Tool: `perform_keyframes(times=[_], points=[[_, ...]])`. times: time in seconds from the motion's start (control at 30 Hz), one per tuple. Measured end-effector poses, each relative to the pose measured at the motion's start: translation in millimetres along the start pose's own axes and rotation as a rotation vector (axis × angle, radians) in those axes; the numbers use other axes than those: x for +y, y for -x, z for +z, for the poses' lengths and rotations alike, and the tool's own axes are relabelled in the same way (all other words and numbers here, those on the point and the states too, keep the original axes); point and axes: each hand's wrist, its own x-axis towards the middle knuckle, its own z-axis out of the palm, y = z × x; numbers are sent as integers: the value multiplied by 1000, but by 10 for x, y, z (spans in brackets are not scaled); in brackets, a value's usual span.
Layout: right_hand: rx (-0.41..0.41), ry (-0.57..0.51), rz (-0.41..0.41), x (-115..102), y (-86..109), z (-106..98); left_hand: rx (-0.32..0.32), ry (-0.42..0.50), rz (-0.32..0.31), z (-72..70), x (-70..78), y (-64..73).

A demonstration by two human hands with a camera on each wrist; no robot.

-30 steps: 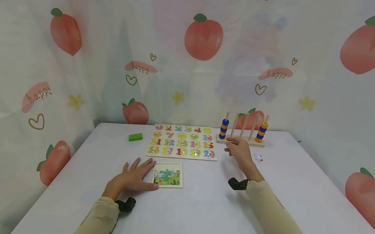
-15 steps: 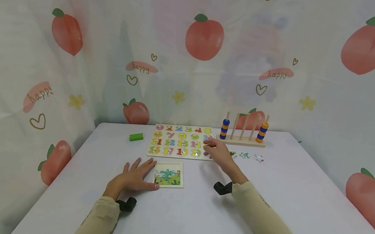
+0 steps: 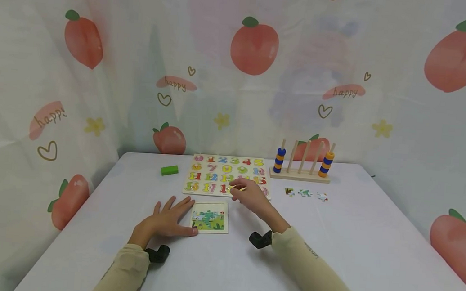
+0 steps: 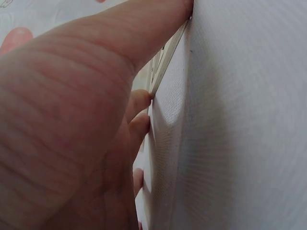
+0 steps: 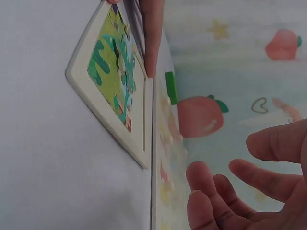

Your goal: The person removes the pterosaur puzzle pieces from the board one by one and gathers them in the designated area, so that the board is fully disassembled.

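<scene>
A small jigsaw puzzle in a pale wooden frame (image 3: 226, 218) lies on the table, its upper strip bare and a green picture below. My left hand (image 3: 165, 219) is spread flat beside it, with thumb and fingertips touching the frame's left side. Above the near part of the number board (image 3: 197, 194) hovers my right hand (image 3: 252, 198). In the right wrist view its fingers are bent but apart, and I see nothing between them. Three loose jigsaw pieces, a dark and yellow piece (image 3: 289, 192), a green piece (image 3: 305, 193) and a white piece (image 3: 322, 197), lie to the right.
At the back right stands a wooden peg rack (image 3: 300, 175) with blue and orange beads on its end posts. A green block (image 3: 169, 170) lies left of the number board. Patterned cloth (image 3: 251, 115) hangs behind the table.
My right hand has moved left, away from the loose pieces and over the number board, uncovering pieces it hid before. The left hand stays in place at the frame.
</scene>
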Motion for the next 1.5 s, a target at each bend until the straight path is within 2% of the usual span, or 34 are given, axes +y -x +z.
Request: perform_keyframes(times=[0.4, 0.67, 0.87, 1.1, 1.27, 1.5], points=[[-192, 96, -131, -125, 17, 332, -7, -11, -2, 5, -22, -33], [-279, 187, -208, -179, -15, 448, 5, -24, 8, 40, -71, -87], [-308, 264, -219, -213, -42, 490, 4, -21, 8, 42, -76, -96], [-350, 359, -270, -228, -91, 572, -16, -31, -6, 8, -47, -58], [-376, 468, -251, -237, -142, 664, -32, -21, -2, -35, -6, -20], [-370, 591, -275, -264, -160, 738, -14, -22, -6, 17, -39, -68]])
